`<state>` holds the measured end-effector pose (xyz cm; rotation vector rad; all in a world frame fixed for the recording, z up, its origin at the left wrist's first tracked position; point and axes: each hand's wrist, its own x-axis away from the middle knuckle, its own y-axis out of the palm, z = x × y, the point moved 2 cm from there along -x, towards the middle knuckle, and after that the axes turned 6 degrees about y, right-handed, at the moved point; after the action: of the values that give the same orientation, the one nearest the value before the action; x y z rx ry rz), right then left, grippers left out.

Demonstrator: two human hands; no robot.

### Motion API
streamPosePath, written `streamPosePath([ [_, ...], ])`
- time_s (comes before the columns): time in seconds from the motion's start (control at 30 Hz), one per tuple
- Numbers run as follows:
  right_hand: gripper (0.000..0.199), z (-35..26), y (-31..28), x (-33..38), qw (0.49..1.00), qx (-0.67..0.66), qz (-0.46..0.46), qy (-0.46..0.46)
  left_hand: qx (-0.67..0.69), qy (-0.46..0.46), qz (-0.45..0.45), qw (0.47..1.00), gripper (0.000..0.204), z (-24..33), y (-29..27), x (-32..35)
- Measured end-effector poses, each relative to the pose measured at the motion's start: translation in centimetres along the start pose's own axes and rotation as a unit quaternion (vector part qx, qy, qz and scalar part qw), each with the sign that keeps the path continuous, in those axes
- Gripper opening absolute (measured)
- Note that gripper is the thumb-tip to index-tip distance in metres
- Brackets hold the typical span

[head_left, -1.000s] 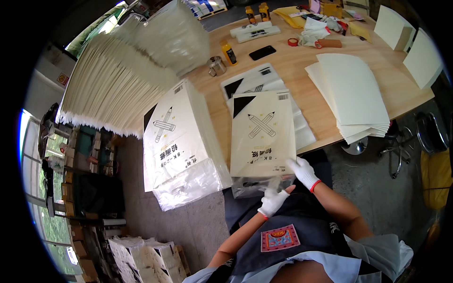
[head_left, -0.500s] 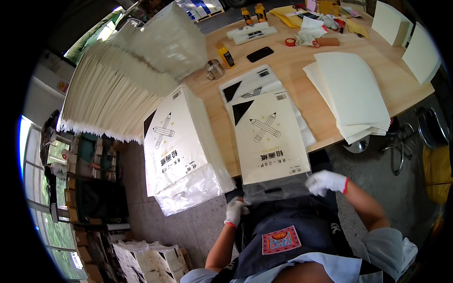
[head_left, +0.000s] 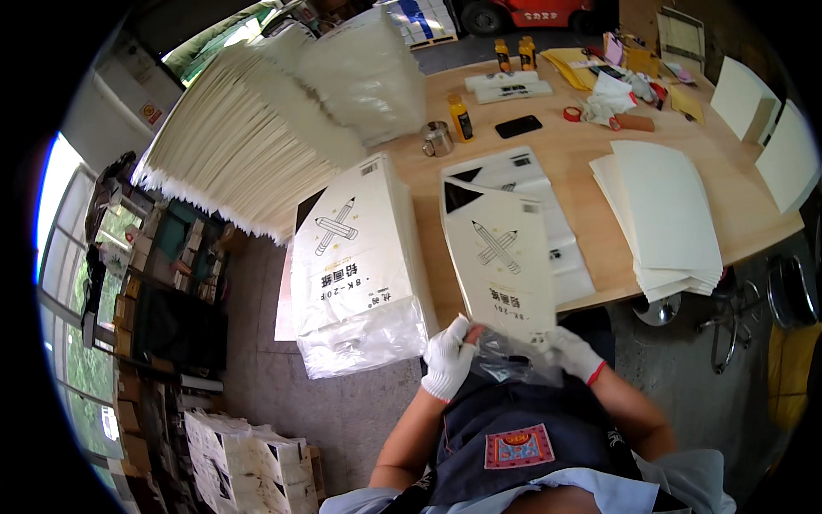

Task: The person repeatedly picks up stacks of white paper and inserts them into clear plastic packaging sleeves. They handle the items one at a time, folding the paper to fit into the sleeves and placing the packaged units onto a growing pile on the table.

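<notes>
Pinching one bagged packet (head_left: 505,274) with left hand (head_left: 448,358), touching it with right hand (head_left: 576,353), unclear whether gripping; pointing its long axis forward, slightly leftward, over one desk (head_left: 572,184) bearing one phone (head_left: 519,127), one cup (head_left: 438,140).

On the bench (head_left: 592,233), a bare lane leaves the near edge beside fanned white paper sheets (head_left: 672,214), while the held white plastic-sleeved pack (head_left: 507,253) and stacked white wrapped packs (head_left: 355,257) crowd the edge leftward.

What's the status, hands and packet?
Left hand at packet near left corner, right hand near right. Clear flap crumpled between. Packet stack close left.
</notes>
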<state>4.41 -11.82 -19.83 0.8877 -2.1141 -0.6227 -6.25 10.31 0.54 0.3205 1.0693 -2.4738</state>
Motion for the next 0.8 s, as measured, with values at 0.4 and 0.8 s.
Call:
streamPosePath([
  [0.4,0.035,-11.2,25.5,-8.7,0.923,0.352,-0.109,-0.106,0.137,-0.054,0.439,0.886,0.016,-8.5,-20.4,2.3],
  [0.8,0.065,-10.9,28.3,-9.7,0.720,0.597,0.092,-0.340,0.082,-0.111,0.482,0.865,0.036,-18.4,-18.3,4.9],
])
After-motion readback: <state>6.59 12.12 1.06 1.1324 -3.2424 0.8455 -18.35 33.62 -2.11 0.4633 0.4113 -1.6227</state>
